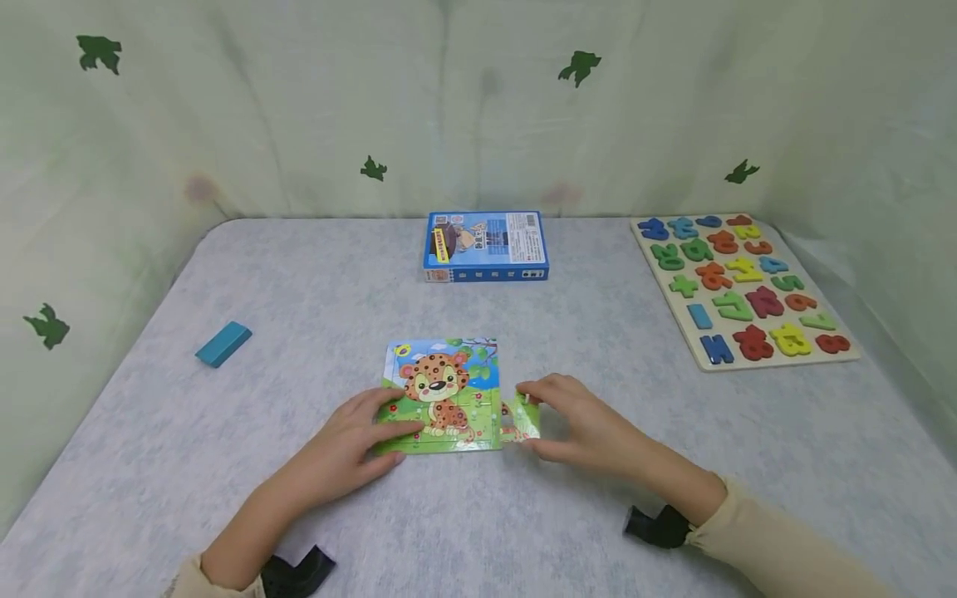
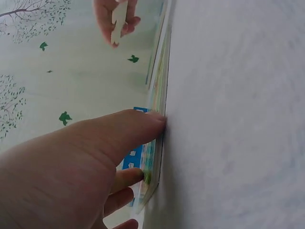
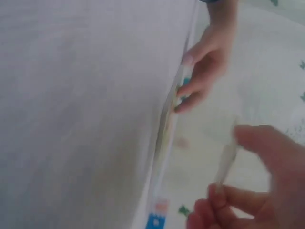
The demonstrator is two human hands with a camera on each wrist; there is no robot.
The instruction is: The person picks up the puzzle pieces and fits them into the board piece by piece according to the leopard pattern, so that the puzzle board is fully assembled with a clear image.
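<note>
A square jigsaw puzzle (image 1: 478, 407) with a cartoon leopard on green grass lies flat on the table. Spread over its left side, my left hand (image 1: 359, 436) rests its fingers on the picture, and its thumb (image 2: 143, 126) touches the puzzle's edge. Just off the right edge, my right hand (image 1: 586, 423) pinches a green puzzle piece (image 1: 528, 417) between thumb and fingers. That piece (image 3: 226, 160) is raised above the table and seen nearly edge-on in the right wrist view. A leopard-patterned bit (image 1: 507, 425) shows between it and the puzzle.
Behind the puzzle lies a blue box (image 1: 486, 245). A wooden board (image 1: 699, 353) with colourful number and letter shapes is at the back right. Off to the left lies a teal block (image 1: 223, 344). Pale curtains (image 1: 314, 100) with green bird shapes enclose the table.
</note>
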